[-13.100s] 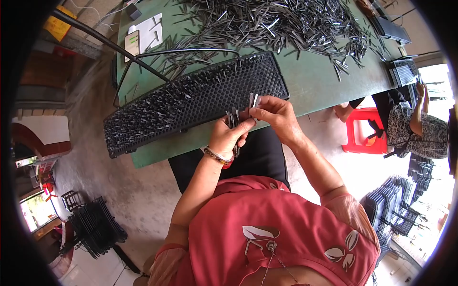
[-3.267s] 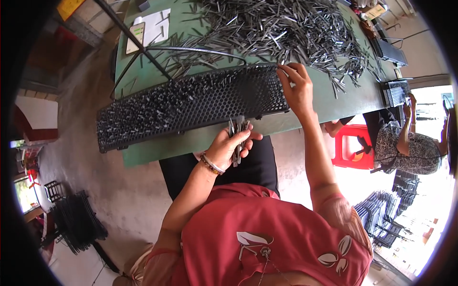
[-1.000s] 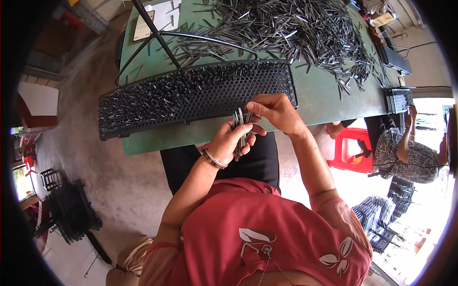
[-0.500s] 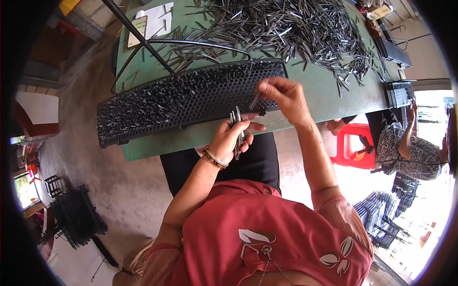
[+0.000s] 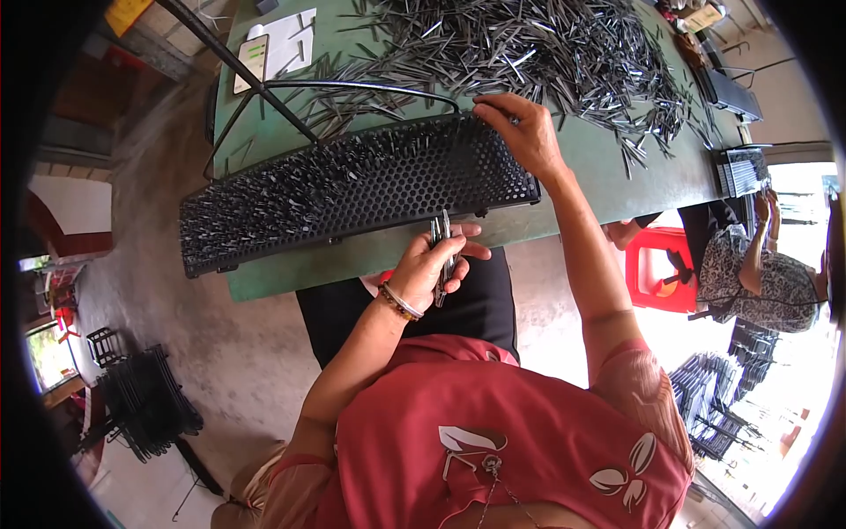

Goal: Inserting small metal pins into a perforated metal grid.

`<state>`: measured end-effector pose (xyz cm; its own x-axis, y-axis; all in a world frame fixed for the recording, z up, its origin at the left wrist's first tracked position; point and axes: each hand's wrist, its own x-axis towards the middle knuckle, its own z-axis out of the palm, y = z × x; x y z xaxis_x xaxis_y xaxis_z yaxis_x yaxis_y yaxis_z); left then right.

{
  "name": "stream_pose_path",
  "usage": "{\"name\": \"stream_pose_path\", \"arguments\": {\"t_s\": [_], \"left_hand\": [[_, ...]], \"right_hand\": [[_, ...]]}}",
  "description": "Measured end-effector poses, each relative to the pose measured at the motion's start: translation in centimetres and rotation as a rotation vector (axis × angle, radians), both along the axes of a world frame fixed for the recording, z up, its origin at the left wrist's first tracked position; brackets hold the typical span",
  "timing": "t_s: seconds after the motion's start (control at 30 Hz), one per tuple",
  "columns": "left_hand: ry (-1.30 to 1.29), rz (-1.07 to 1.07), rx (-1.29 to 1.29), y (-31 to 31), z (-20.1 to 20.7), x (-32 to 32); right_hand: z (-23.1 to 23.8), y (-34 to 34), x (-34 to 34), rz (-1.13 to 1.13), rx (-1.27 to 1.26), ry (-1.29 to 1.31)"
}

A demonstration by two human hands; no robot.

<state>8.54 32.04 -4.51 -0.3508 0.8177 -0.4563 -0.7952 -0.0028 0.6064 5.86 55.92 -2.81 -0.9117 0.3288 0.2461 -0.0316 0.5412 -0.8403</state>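
Observation:
A long black rack with rows of round holes point(image 5: 414, 183) lies along the table's near edge. Thin dark strips point(image 5: 256, 204) stand packed in the holes of its left part and along its far edge; bare holes show toward the right. Just in front of the rack, my left hand point(image 5: 434, 262) is closed around a small bundle of shiny metal strips point(image 5: 443, 264) pointing up. My right hand point(image 5: 526, 132) is over the rack's far right corner, thumb and fingers pinched. What it pinches is hidden.
A large heap of loose dark strips point(image 5: 538, 62) covers the far part of the green table point(image 5: 608, 194). A phone point(image 5: 252, 62) lies beside white paper at the far left. Black bars rise over the rack. Another person point(image 5: 758, 278) works at right near a red stool point(image 5: 656, 273).
My right hand has moved away from my left hand, up to the rack's far right corner. My left hand with its bundle has shifted only slightly.

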Motion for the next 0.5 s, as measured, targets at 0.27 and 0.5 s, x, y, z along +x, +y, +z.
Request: {"name": "stream_pose_path", "arguments": {"t_s": [0.27,0.5], "left_hand": [[-0.008,-0.004,-0.005,0.12,0.18,0.03],[-0.01,-0.007,-0.009,-0.17,0.3,0.14]], "right_hand": [[-0.52,0.33,-0.16,0.038,-0.007,0.033],[-0.64,0.34,-0.25,0.108,0.066,0.082]]}}
